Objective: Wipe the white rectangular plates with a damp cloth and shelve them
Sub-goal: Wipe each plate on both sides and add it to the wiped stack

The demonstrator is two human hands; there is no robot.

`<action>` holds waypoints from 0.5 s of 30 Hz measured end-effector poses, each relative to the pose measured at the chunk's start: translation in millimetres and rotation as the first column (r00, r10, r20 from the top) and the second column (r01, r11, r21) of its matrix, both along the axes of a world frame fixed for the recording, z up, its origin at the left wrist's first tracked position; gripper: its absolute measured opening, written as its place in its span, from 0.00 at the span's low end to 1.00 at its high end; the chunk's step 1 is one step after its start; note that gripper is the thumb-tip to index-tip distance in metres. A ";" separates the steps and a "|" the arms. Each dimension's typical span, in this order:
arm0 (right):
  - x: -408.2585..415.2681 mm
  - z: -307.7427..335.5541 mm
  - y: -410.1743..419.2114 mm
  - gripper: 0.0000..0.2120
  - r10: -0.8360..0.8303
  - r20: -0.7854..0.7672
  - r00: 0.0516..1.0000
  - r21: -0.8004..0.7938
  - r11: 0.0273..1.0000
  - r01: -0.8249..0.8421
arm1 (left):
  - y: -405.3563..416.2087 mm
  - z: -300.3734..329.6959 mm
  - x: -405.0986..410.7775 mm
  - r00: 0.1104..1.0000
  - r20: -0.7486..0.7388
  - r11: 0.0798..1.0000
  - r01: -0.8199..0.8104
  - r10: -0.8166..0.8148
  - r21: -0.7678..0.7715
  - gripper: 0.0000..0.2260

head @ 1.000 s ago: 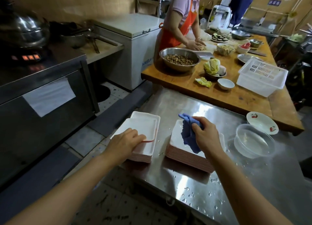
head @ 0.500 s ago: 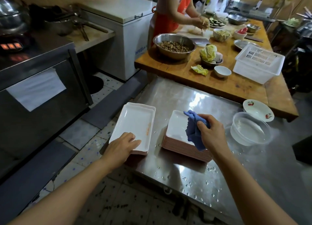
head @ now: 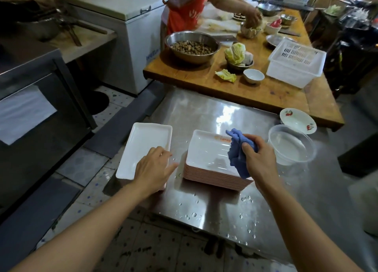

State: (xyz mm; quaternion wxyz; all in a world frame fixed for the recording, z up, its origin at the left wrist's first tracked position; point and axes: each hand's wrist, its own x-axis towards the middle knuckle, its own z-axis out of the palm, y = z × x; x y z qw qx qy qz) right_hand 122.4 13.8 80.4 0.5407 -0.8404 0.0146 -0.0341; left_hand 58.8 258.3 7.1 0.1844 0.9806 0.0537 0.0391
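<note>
Two piles of white rectangular plates stand on a wet steel table (head: 204, 112). The low left pile (head: 143, 147) sits at the table's left edge, and my left hand (head: 153, 167) rests flat on its near right corner, fingers straight. The taller right pile (head: 206, 155) has pink undersides and a red mark on its top plate. My right hand (head: 255, 153) grips a bunched blue cloth (head: 237, 151) over the right side of that top plate.
A clear plastic bowl of water (head: 290, 145) and a small flowered dish (head: 297, 120) stand to the right. Behind is a wooden table (head: 266, 94) with a white basket (head: 296, 65), bowls and cabbage, where a person in a red apron (head: 188, 10) works. A steel counter (head: 30, 87) lies left.
The upper plate on the left pile, skewed a second ago, now lies square on it. My left hand has slid toward that pile's right edge. My right hand with the cloth has shifted slightly on the right pile.
</note>
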 end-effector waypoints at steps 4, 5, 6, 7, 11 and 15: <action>5.6 -0.1 -16.3 0.11 -0.052 0.007 0.999 0.003 0.999 0.052 | -37.0 11.6 39.6 0.974 -0.161 0.960 -0.189 0.158 -0.204 0.14; 6.3 -0.6 -21.4 0.11 -0.061 0.012 0.998 0.003 0.998 0.061 | -42.4 10.5 46.9 0.968 -0.193 0.956 -0.201 0.161 -0.212 0.12; 7.0 -1.4 -27.0 0.11 -0.071 0.015 0.997 0.000 0.997 0.071 | -46.4 7.8 53.0 0.965 -0.216 0.959 -0.195 0.150 -0.208 0.11; 7.6 -2.4 -32.5 0.11 -0.080 0.013 0.997 -0.002 0.997 0.080 | -50.0 4.8 57.9 0.963 -0.231 0.963 -0.184 0.136 -0.197 0.09; 10.5 -6.2 -53.1 0.10 -0.107 -0.007 0.994 -0.018 0.994 0.107 | -58.0 0.3 62.6 0.965 -0.195 0.954 -0.214 0.173 -0.209 0.09; 14.4 -7.3 -67.0 0.10 -0.136 -0.001 0.991 -0.019 0.991 0.136 | -58.5 -0.9 60.9 0.961 -0.179 0.929 -0.255 0.212 -0.268 0.11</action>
